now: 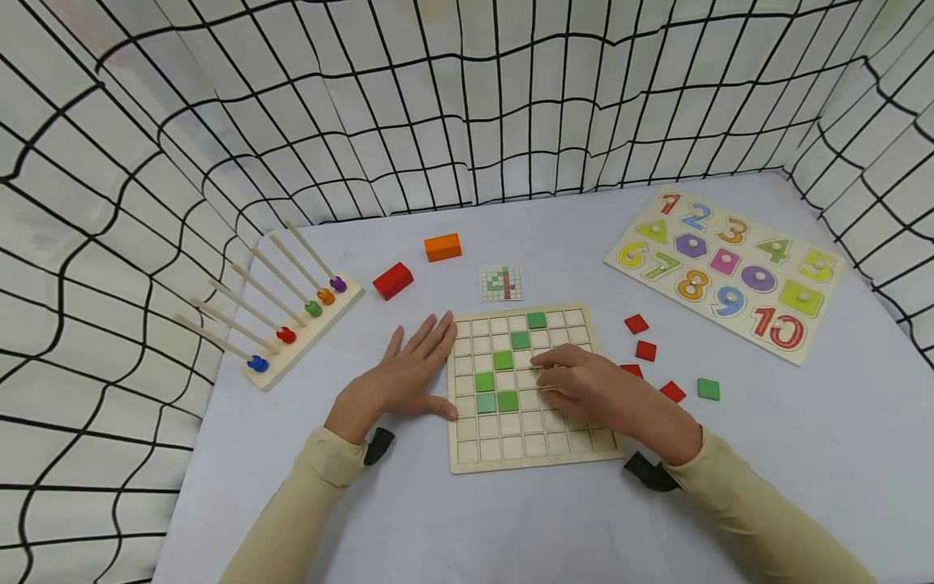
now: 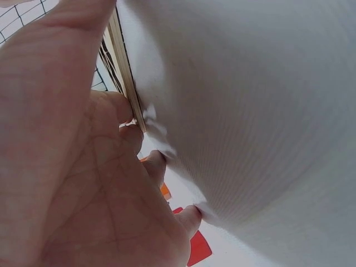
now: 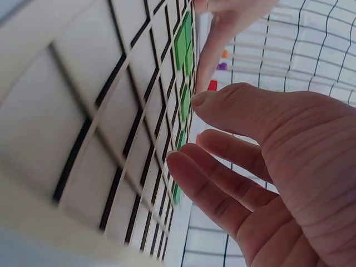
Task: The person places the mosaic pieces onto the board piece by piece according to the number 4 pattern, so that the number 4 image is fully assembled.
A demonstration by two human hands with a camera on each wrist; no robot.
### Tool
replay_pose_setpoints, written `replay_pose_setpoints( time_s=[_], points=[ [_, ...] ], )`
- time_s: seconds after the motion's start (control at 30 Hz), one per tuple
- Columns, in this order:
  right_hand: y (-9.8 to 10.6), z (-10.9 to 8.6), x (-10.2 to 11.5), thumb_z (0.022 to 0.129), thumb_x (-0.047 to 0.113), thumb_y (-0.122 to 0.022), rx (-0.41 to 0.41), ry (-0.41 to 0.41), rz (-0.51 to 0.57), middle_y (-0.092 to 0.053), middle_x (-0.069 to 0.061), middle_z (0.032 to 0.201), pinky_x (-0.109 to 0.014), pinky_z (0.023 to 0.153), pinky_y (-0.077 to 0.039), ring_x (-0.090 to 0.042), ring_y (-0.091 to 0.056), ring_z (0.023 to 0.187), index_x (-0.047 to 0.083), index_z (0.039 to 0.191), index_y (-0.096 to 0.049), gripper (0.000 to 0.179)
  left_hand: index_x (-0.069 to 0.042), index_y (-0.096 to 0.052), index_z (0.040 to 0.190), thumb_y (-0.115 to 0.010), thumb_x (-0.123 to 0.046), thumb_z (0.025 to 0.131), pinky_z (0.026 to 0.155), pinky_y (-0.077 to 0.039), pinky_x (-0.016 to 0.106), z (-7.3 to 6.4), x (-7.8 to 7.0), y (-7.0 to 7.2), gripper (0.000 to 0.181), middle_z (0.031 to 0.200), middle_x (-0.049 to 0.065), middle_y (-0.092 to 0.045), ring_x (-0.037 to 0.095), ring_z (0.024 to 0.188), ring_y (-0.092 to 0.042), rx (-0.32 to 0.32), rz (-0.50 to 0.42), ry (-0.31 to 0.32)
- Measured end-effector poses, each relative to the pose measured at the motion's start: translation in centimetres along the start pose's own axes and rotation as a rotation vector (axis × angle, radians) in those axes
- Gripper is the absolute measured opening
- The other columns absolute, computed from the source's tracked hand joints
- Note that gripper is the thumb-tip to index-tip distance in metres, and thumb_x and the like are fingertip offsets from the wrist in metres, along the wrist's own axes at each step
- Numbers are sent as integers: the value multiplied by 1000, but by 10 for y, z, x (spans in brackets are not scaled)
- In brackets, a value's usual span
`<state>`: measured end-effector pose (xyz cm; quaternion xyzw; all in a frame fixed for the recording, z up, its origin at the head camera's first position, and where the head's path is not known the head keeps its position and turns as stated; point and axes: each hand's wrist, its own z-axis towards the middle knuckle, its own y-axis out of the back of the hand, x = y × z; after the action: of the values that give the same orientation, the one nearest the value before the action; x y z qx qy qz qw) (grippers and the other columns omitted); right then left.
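Observation:
A wooden grid board [image 1: 511,446] lies in the middle of the table, with several green tiles [image 1: 503,359] set in a diagonal on it. My left hand [image 1: 426,365] lies flat on the table, fingers straight, its thumb and forefinger against the board's left edge [image 2: 125,78]. My right hand [image 1: 554,375] hovers low over the board's centre, with loosely bent fingertips [image 3: 183,161] close to the cells. In the right wrist view I see no tile between thumb and fingers. Green tiles [image 3: 182,39] show further along the board [image 3: 111,111].
Loose red tiles [image 1: 636,324] and one green tile [image 1: 708,388] lie right of the board. A small pattern card [image 1: 501,283], a red block [image 1: 392,280] and an orange block [image 1: 443,246] sit behind it. Bead rack [image 1: 292,324] at left, number puzzle [image 1: 730,272] at right. Grid-patterned cloth walls surround the table.

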<state>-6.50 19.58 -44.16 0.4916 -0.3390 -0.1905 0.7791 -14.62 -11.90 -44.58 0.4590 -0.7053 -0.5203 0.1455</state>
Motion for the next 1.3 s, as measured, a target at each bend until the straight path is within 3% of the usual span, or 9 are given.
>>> replay_pose_setpoints(
  time_s=[0.5,0.8,1.0,1.13,1.3],
  points=[
    [18,-26,-24,88,4,-86,42,-187,46,-73,-18,129,-39,88,-66,-33,-70,121,-1,111,-82,23,-9,0,173,-82,-66,83,132,6,71,0,-1,0,134,183,9,10,36,170,10,5,-4,0],
    [33,-48,-36,83,2,-90,-20,-204,-4,-76,-16,120,-41,84,-67,-31,-75,108,3,104,-83,22,-10,0,173,-83,-66,82,132,6,71,0,0,-1,135,183,8,11,36,170,10,0,0,-1],
    [45,-81,-42,74,1,-96,-76,-237,-69,-75,-10,111,-40,78,-67,-26,-70,104,6,100,-83,28,-9,0,173,-83,-66,83,132,5,71,2,-2,0,135,183,9,10,36,170,10,5,-3,-6],
    [56,-111,-48,71,4,-99,-54,-319,-133,-72,-4,106,-39,77,-66,-23,-63,103,12,97,-83,32,-9,-1,173,-83,-65,83,132,5,72,3,-2,-1,134,183,9,10,37,170,10,7,2,-5],
    [64,-141,-59,68,5,-100,-31,-398,-173,-71,-13,116,-50,80,-65,-31,-58,109,13,103,-82,40,-8,-1,173,-83,-65,83,132,4,72,2,-2,0,134,183,10,9,37,170,9,5,4,1]
  ],
)
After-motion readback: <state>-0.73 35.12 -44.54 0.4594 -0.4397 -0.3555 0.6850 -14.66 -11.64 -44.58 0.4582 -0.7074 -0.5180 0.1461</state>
